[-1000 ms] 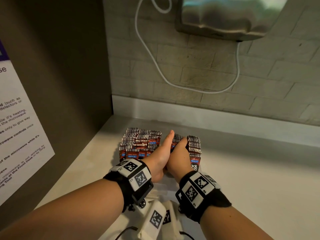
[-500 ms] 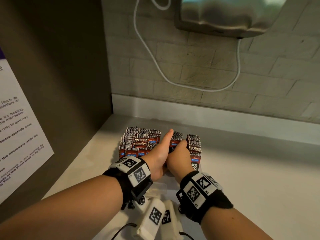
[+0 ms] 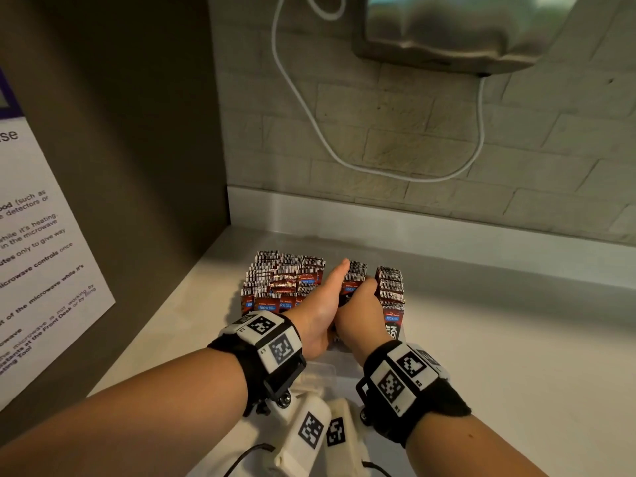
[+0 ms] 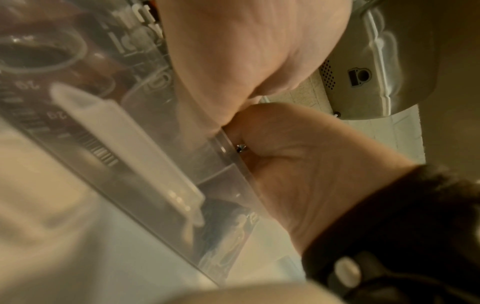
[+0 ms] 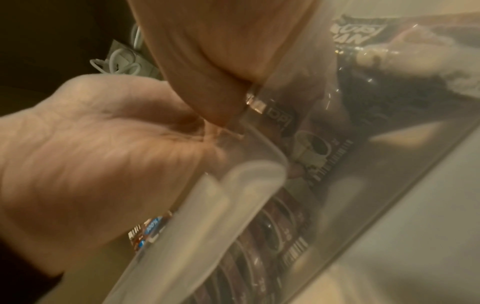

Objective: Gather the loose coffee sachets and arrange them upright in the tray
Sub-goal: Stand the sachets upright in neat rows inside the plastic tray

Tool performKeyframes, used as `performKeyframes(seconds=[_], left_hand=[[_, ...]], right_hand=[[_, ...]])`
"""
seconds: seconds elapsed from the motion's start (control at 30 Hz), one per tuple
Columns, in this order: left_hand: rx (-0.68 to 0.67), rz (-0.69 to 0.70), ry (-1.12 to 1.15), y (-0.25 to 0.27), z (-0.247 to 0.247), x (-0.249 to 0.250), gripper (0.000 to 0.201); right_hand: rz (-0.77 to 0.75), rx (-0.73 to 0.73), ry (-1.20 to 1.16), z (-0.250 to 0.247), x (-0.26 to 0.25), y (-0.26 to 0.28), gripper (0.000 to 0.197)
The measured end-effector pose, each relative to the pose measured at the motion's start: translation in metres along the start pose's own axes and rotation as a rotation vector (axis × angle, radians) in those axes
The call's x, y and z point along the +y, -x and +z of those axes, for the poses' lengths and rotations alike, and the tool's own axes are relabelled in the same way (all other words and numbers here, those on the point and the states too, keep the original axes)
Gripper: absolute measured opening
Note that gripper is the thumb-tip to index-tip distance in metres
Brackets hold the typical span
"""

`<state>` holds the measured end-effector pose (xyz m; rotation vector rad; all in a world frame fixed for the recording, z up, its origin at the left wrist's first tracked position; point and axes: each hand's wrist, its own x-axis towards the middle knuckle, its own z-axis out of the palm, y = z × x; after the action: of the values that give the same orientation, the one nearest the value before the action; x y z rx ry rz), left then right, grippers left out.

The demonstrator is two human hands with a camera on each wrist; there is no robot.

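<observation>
Both hands met inside the clear tray on the pale surface. Right hand curled round upright coffee sachets mid-tray; left hand lay straight-fingered at their nine o'clock, apparently pressing them.

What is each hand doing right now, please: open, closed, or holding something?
Left hand: open, straight fingers pressed flat against the middle row of sachets in the clear tray.
Right hand: closed, fingers curled over that same row of sachets.
</observation>
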<state>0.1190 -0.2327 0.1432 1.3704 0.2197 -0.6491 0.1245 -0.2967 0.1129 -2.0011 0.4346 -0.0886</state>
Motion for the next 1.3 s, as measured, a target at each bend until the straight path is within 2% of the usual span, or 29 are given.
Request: performKeyframes(seconds=[0.07, 0.2, 0.33, 0.47, 0.67, 0.8, 0.93, 1.07, 1.23, 1.3], left_hand=[[0.002, -0.010, -0.019, -0.001, 0.001, 0.001, 0.040], [0.017, -0.005, -0.009, -0.001, 0.001, 0.001, 0.038], [0.008, 0.020, 0.008, 0.003, 0.002, 0.001, 0.048], [0.000, 0.013, 0.020, 0.007, 0.001, 0.002, 0.041], [0.012, 0.053, 0.025, 0.008, 0.002, 0.002, 0.046], [0.022, 0.085, 0.055, 0.010, 0.003, 0.002, 0.059], [0.031, 0.117, 0.064, 0.012, 0.006, 0.002, 0.052], [0.015, 0.105, 0.078, 0.010, 0.004, 0.002, 0.059], [0.024, 0.102, 0.080, 0.016, 0.005, 0.005, 0.050], [0.022, 0.079, 0.076, 0.016, 0.004, 0.006, 0.061]], right_hand=[[0.021, 0.004, -0.049, 0.000, -0.001, 0.001, 0.028], [-0.002, 0.021, 0.068, 0.000, 0.001, -0.002, 0.038], [0.016, 0.029, 0.071, 0.001, 0.000, -0.001, 0.037], [-0.006, 0.029, 0.112, 0.001, 0.002, -0.003, 0.046], [-0.014, 0.030, 0.102, -0.001, 0.003, -0.003, 0.051], [-0.030, 0.017, 0.089, -0.002, 0.003, -0.002, 0.049], [-0.039, 0.012, 0.064, -0.002, 0.002, -0.001, 0.047], [-0.062, 0.027, 0.051, -0.002, 0.002, 0.001, 0.053], [-0.089, 0.001, 0.061, -0.009, -0.002, 0.006, 0.066], [-0.101, -0.006, 0.069, -0.011, -0.004, 0.008, 0.069]])
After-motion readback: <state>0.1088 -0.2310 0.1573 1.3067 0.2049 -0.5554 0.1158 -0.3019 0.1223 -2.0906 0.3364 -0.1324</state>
